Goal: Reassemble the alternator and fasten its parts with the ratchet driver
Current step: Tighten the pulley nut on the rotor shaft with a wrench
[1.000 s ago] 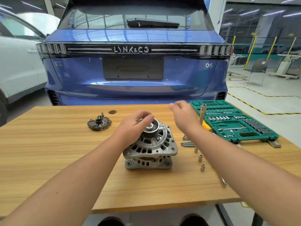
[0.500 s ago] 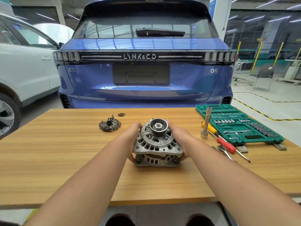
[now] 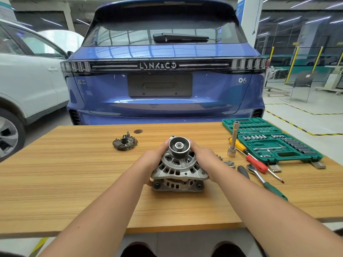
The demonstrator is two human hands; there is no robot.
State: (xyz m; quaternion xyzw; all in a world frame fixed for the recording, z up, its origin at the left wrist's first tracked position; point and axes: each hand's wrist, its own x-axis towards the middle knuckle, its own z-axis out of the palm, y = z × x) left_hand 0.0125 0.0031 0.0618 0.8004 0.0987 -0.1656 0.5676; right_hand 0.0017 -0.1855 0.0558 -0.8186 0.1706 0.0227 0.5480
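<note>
Where both hands (image 3: 154, 160) grip the alternator (image 3: 179, 167), its sides are hidden.

A wooden desk (image 3: 65, 182) stands in a workshop. Behind its far edge is the rear of a blue car (image 3: 163, 84) lettered LYNK&CO, with a white car (image 3: 27, 80) parked to the left of it. A small dark round disc (image 3: 138, 131) lies near the desk's far edge. On the floor to the right run yellow-and-black striped lines (image 3: 289, 123), and yellow posts (image 3: 293, 62) stand further back.
</note>
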